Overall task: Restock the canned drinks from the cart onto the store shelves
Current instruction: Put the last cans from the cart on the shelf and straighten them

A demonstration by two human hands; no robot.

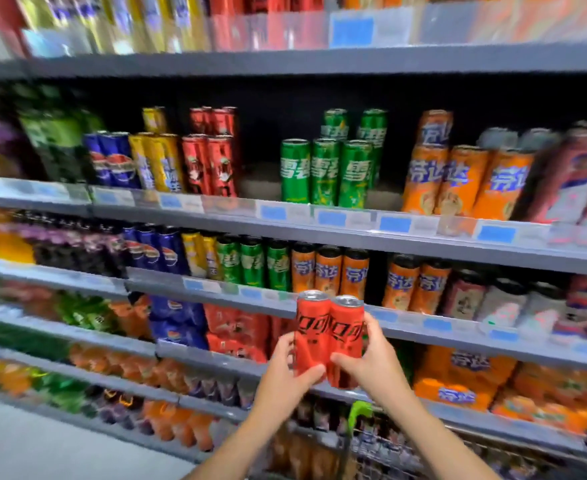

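Observation:
Two slim red cola cans stand side by side in front of the shelves, held upright between both hands. My left hand (287, 370) grips the left red can (311, 330). My right hand (371, 362) grips the right red can (346, 329). The cart (382, 448) shows at the bottom, with a green handle part and wire basket below my forearms. On the eye-level shelf (319, 216), a gap (257, 181) lies between the red cans (212, 164) and the green cans (326, 173).
Blue, yellow, orange and pink-white cans fill the rest of that shelf. The shelf below holds more cans in the same colours. Lower shelves carry multipacks and bottles. A grey floor strip shows at bottom left.

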